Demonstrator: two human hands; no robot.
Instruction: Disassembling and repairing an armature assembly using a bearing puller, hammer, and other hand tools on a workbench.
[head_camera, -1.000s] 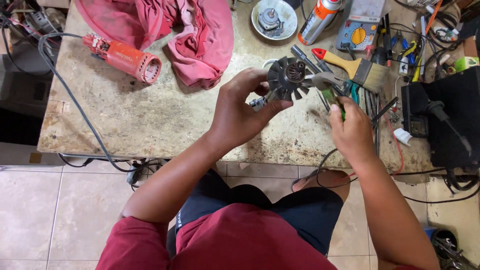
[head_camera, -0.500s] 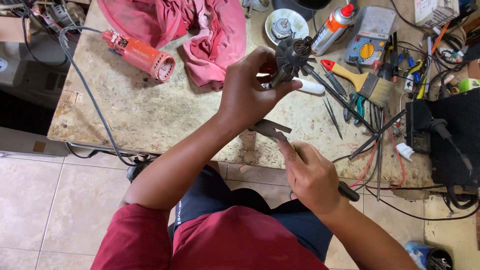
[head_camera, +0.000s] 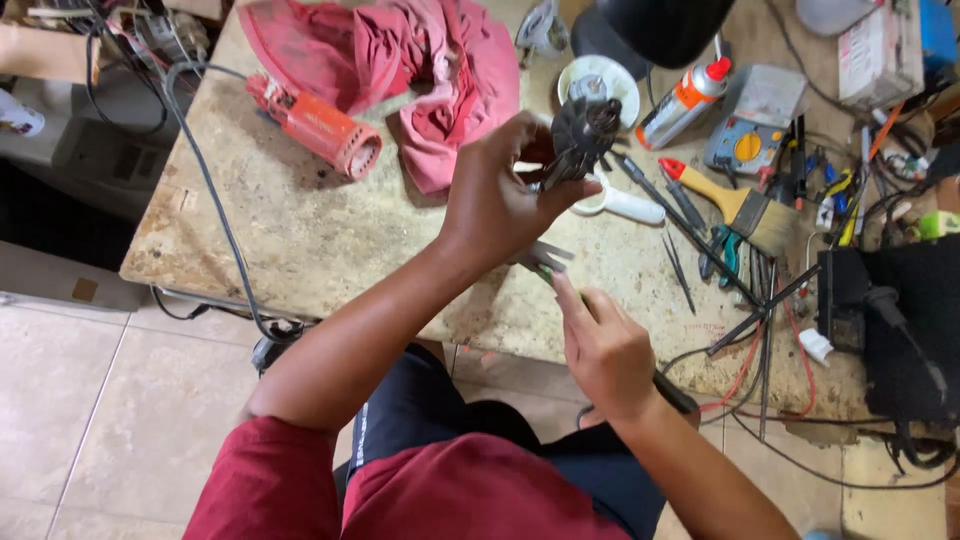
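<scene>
My left hand (head_camera: 495, 195) holds up a dark motor rotor with a finned fan (head_camera: 583, 135) above the stone workbench (head_camera: 300, 240). Below it my right hand (head_camera: 600, 345) grips a pair of pliers (head_camera: 545, 257) whose metal jaws point up towards my left wrist. The pliers' handles are mostly hidden in my palm, with a dark end showing near my wrist. The jaws sit just under my left hand, apart from the rotor.
An orange power tool body (head_camera: 315, 125) with a black cord lies at the back left beside a red cloth (head_camera: 420, 60). A paintbrush (head_camera: 735, 200), multimeter (head_camera: 750, 140), spray bottle (head_camera: 685, 100), white dish (head_camera: 600, 80), screwdrivers and wires crowd the right side. A black box (head_camera: 890, 320) stands far right.
My right hand has come down from the tools at the right with the pliers and now sits below my left hand. The rotor has stayed held up in my left hand.
</scene>
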